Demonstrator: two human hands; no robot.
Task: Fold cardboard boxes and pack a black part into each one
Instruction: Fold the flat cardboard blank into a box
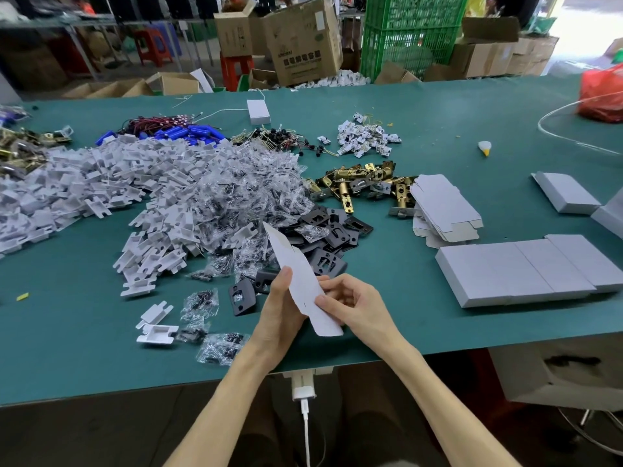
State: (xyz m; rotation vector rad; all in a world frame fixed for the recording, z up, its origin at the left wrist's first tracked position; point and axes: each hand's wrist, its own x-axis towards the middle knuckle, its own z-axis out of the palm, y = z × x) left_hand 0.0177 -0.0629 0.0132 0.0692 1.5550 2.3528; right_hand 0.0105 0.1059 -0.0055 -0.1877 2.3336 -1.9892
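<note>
A flat, unfolded white cardboard box blank (300, 281) stands tilted on edge above the green table (438, 136), near its front edge. My left hand (279, 305) grips it from the left, thumb up along the card. My right hand (350, 301) pinches its lower right side. Just behind the hands lies a heap of black metal plates (328, 237), with one plate (241, 297) lying apart to the left. A stack of flat box blanks (441, 207) lies to the right.
Folded white boxes (519, 267) sit in a row at the right. A big pile of white plastic inserts (101, 180), bagged screws (242, 193) and brass latches (360, 183) cover the table's middle. A red bag (603, 92) sits far right.
</note>
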